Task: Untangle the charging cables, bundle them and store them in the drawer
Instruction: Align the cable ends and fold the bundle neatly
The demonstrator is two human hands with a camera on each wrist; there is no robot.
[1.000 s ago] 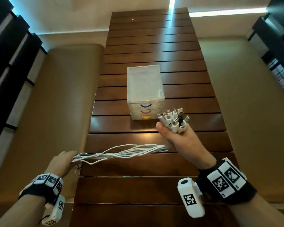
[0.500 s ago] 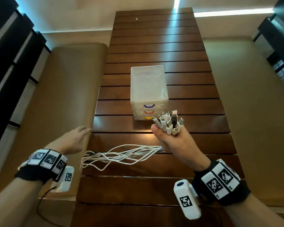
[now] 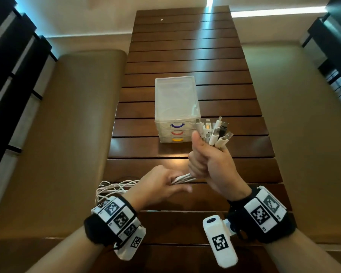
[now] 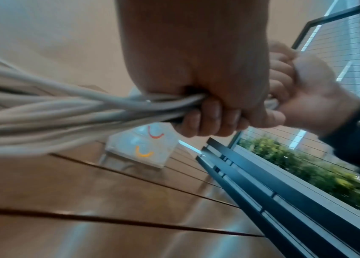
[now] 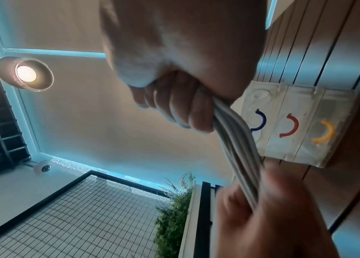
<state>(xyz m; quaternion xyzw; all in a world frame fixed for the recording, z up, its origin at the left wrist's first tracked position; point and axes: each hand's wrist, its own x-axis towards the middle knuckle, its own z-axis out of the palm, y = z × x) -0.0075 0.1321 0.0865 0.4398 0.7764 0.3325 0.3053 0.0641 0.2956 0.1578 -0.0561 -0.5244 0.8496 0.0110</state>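
Right hand (image 3: 211, 162): grip clamped in a fist round the cables, thumb upright, raised above the tabletop.
Left hand (image 3: 159, 186): grip curled round the same cables, just beside the right grip, on its left.
Cables (image 3: 182, 178): white bundle, running from the right grip through the left grip; loose tails (image 3: 114, 189) lie slack and crossed on the tabletop beyond the left grip.
Connector ends (image 3: 215, 132): fanned out above the right grip, mostly white, one dark plug among them.
Drawer unit (image 3: 175, 99): translucent, three drawers, all shut, handles purple, red, yellow from top down; stands on the tabletop just beyond the right grip, apart from both hands.
Tabletop (image 3: 185, 56): dark wooden slats.
Wrist bands: black with printed markers, one on each wrist.
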